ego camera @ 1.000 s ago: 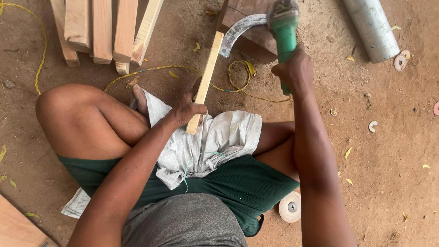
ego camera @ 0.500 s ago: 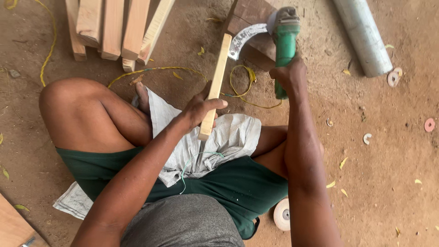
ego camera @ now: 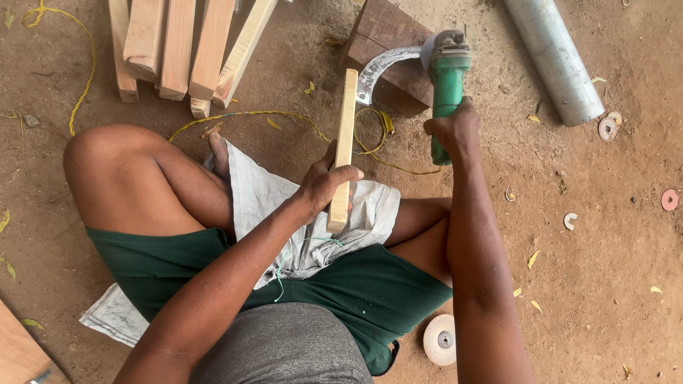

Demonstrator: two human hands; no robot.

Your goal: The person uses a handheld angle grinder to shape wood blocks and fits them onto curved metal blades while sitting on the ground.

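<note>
Grey pipe [ego camera: 553, 60] lies well beyond our right hand [ego camera: 454, 130], and a stack of timber lengths [ego camera: 186, 44] lies beyond our left hand [ego camera: 321, 186]. Since a second ago the wooden slat [ego camera: 344, 146], gripped low in our closed left hand, has swung nearer upright. Our right hand stays clenched on the green angle grinder [ego camera: 445, 85], its guard just beside the slat's top end, so we judge contact to be close.

A pale wooden slat [ego camera: 345, 146], long and narrow, stands nearly upright in view, its lower end over a white sack on the lap. A green angle grinder [ego camera: 447, 92] with a curved metal guard lies just beside its top end.
</note>
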